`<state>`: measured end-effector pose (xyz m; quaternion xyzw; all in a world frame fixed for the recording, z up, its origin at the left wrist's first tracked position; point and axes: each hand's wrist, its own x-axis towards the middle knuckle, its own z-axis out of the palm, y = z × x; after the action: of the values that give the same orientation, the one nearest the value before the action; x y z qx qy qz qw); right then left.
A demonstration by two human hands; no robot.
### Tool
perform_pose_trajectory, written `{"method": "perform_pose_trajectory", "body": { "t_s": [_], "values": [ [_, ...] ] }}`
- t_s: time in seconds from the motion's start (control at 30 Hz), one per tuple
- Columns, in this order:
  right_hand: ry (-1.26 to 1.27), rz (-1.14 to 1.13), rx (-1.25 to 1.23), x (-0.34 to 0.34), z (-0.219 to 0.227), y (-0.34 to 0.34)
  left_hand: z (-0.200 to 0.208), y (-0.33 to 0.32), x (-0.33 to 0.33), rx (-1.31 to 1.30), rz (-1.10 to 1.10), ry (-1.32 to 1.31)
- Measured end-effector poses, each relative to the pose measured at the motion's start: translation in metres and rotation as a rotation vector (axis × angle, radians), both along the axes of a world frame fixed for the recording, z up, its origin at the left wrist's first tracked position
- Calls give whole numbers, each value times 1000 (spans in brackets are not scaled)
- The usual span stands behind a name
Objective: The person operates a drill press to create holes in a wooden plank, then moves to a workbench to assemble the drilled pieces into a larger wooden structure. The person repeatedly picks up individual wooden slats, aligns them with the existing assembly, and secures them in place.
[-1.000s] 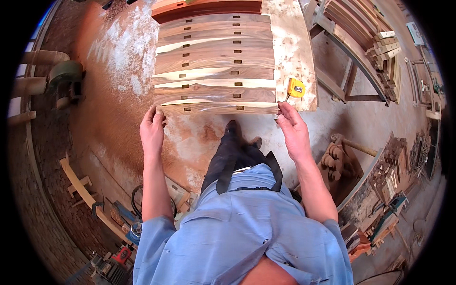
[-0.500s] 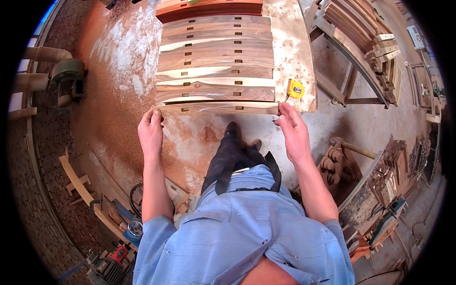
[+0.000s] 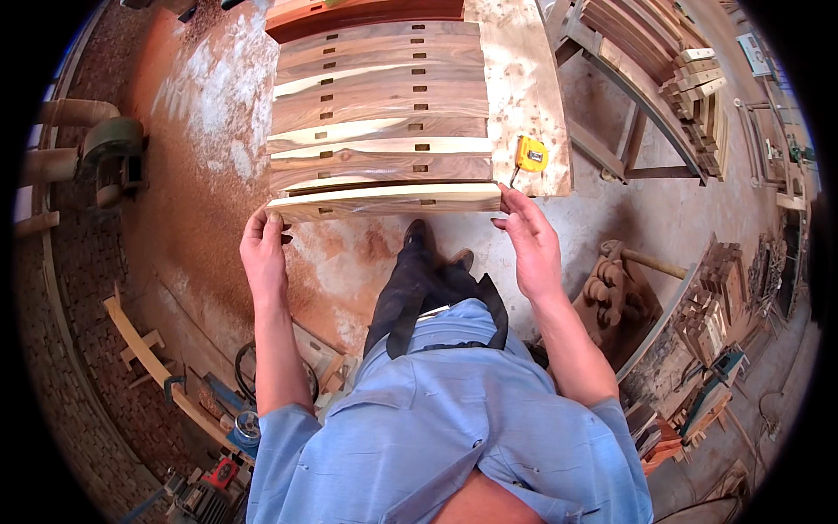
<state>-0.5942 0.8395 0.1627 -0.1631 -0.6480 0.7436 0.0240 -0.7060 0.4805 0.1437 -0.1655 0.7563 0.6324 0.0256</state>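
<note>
A wooden slat [image 3: 375,206] with two small mortise slots lies crosswise between my hands, its pale upper edge tilted into view. My left hand [image 3: 264,248] pinches its left end between thumb and fingers. At the other end, my right hand [image 3: 531,234] grips the slat's right tip with thumb and fingers. Just beyond it, several similar slotted slats [image 3: 375,105] lie side by side on the plywood tabletop [image 3: 524,105]. A thin dark gap separates the held slat from the nearest one in that row.
A yellow tape measure [image 3: 531,155] rests on the plywood, right of the slats. Reddish boards [image 3: 367,16] are stacked at the far end. On the right stands a rack of timber [image 3: 646,52]; a green-and-brown blower machine [image 3: 113,148] is at left. Sawdust covers the floor [image 3: 188,218].
The held slat has come slightly away from the row and tipped, so more of its pale edge shows. Both hands have moved with it. The whole view has shifted a little.
</note>
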Motion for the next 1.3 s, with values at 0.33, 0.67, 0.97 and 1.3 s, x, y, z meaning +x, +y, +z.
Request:
{"method": "perform_pose_trajectory", "body": {
  "t_s": [0.33,0.67,0.97,1.3],
  "values": [
    [159,-145,-191,14,-20,3,0,-3,16,187,-24,70],
    [202,-297,-598,13,-26,19,6,6,21,512,-129,239],
    [217,-381,-757,20,-33,26,1,12,30,651,-239,361],
    [69,-522,-440,33,-38,62,4,38,61,164,-291,63]
  ]
}}
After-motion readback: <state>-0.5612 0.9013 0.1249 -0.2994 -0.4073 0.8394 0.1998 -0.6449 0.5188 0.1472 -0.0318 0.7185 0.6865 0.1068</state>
